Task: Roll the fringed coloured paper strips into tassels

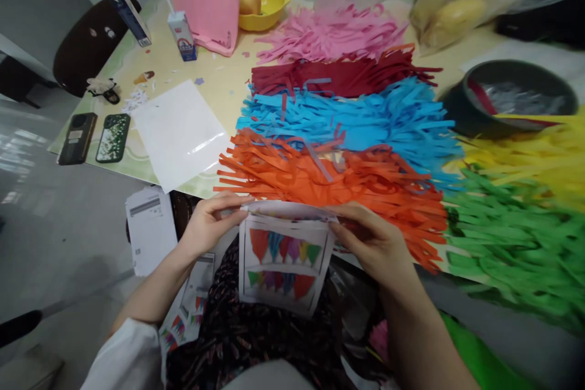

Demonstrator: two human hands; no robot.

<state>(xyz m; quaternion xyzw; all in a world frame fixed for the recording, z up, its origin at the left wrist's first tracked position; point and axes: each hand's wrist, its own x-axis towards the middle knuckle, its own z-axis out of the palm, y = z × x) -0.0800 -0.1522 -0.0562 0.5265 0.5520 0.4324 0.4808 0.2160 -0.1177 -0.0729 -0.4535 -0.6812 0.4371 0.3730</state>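
Our left grip, right grip pinch printed paper by top corners, best hold; we judge it light, bendy, creasable.

I am looking through a single camera sitting on the person's head, facing forward and steeply down. Nearest to it, the bare left hand and bare right hand are showing in the lower middle, flanking a white paper packet printed with coloured tassels. Below them, the dark patterned cloth over the lap is filling the bottom centre. Beyond, I am seeing the pale yellow-green tabletop stretching upward, its far side holding a shallow yellow bowl near the top edge. At left, my view is dropping past the table to the shiny grey floor; at right, fringed green paper is blurring.
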